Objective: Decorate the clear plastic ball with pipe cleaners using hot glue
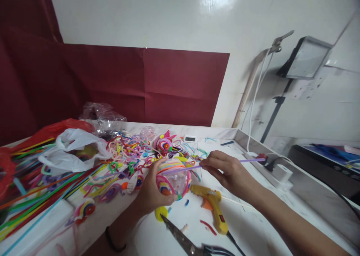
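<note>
My left hand (153,186) is wrapped around a clear plastic ball (176,183) banded with coloured pipe cleaners. A purple pipe cleaner (250,160) lies across the top of the ball and runs out to the right. The fingertips of my right hand (223,169) pinch it just right of the ball. Below my right hand lies a yellow glue gun (212,203). A pair of scissors (182,235) rests in front of the ball, its tip by a small yellow disc (161,213).
Loose pipe cleaners (50,199), a white plastic bag (74,151) and a red bag (62,128) fill the left. A decorated ball (164,143) and a small digital display (190,138) stand behind. At right are a white block (282,173), cables and a lamp (309,59).
</note>
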{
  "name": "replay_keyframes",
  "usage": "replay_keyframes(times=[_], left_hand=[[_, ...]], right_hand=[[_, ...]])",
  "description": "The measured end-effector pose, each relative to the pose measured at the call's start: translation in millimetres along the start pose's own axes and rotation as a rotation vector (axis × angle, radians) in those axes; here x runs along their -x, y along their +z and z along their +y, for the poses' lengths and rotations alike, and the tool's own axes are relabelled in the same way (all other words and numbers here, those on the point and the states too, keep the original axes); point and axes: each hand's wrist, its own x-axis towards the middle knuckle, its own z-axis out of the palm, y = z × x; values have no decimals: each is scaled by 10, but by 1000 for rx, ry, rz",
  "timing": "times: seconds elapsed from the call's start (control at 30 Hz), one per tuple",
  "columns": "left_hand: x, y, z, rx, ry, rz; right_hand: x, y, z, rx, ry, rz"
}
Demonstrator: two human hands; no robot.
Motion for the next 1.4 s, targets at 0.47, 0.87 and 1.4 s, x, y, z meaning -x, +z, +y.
replay_keyframes(times=[0.47,0.87,1.4], left_hand=[[-3,8,-46,-108,166,42],[-21,12,-134,-167,304,92],[-30,31,-172,-231,380,123]], right_hand=[[-56,-4,-58,152,-20,-35],[-80,-17,-183,170,22,-117],[-81,-1,-276,350,-49,-193]])
